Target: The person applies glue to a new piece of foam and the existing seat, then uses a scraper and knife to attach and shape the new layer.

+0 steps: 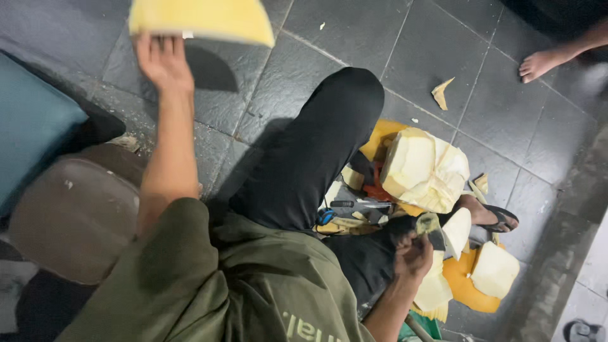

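Pale yellow curved slab in left hand grip, right hand clenched on blade

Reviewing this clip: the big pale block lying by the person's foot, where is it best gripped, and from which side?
Probably from above, palms on two opposite flat faces of the pale block. It is bulky and faceted, wider than one grip, and scraps crowd its base near the right hand.

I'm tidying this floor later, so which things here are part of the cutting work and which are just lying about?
In use: yellow slab in left hand; blade in right hand; big pale block; cut pieces.

Lying about: blue cushion; brown stool; floor scrap; another person's foot.
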